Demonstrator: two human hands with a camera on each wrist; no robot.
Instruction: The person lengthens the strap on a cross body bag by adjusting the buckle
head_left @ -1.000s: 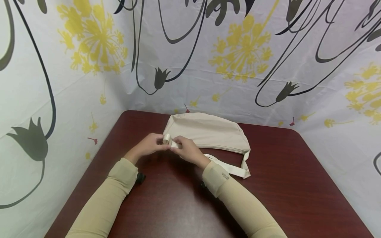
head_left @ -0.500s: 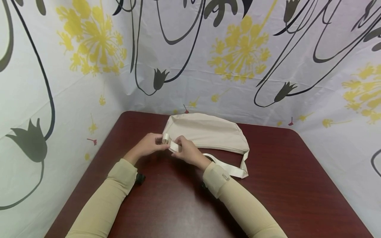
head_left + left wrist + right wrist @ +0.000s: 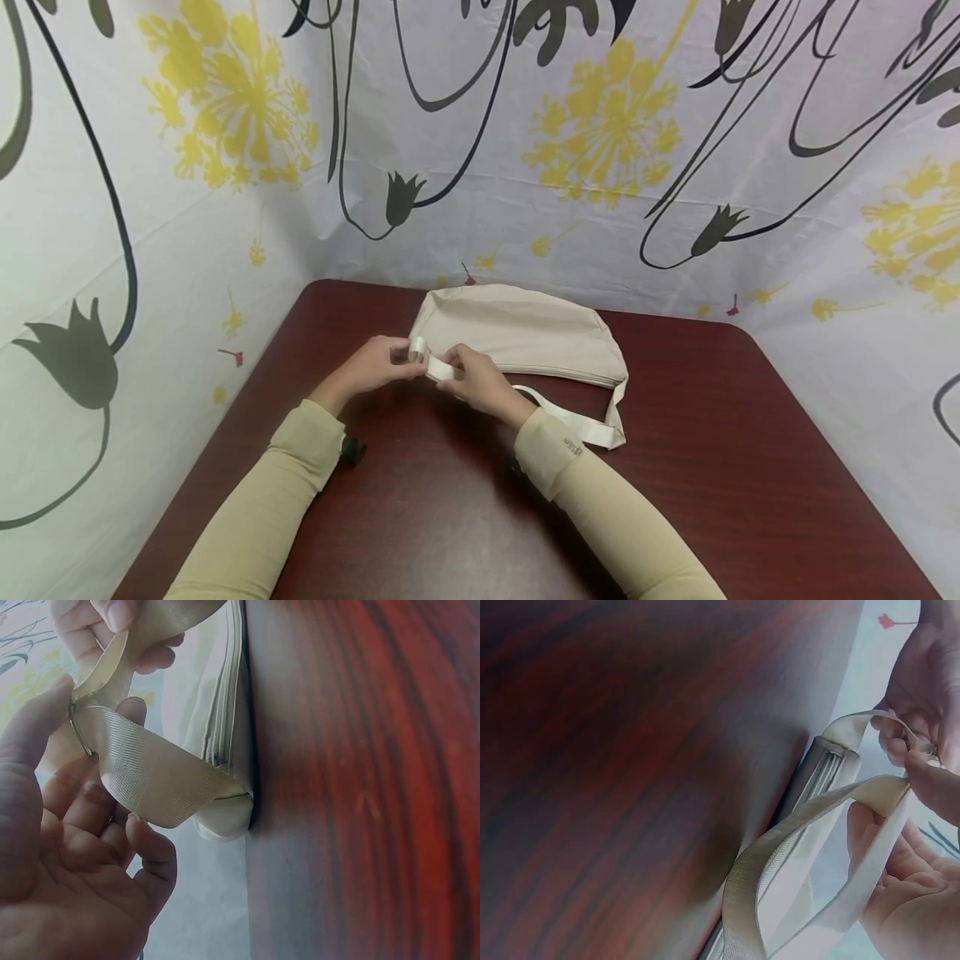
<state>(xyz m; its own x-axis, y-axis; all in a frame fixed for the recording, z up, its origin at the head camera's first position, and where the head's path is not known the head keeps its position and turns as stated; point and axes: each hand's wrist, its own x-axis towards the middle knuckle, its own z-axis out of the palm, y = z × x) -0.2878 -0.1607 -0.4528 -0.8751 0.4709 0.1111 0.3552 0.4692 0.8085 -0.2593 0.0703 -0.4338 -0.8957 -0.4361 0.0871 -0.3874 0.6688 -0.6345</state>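
A cream shoulder bag [image 3: 525,329] lies on the table with its zipper [image 3: 225,705] side toward me. My left hand [image 3: 375,364] pinches the bag's strap [image 3: 146,769] by a thin metal ring [image 3: 79,729], thumb on one side and fingers behind. A short loop of strap runs from that ring down to the bag's corner. Just to the right, my right hand [image 3: 480,382] pinches the strap's webbing between thumb and fingers. In the right wrist view, the long strap [image 3: 742,892] hangs in a loop below the right hand [image 3: 911,892].
The dark red wooden table [image 3: 420,517] extends around the bag. White fabric with yellow and grey flowers [image 3: 615,125] hangs behind and along the sides. The strap's other end [image 3: 592,429] lies on the table at the bag's right.
My right hand has shifted slightly right, away from the left hand, and more webbing shows between them. The left hand stays nearly still, and the bag has not visibly moved.
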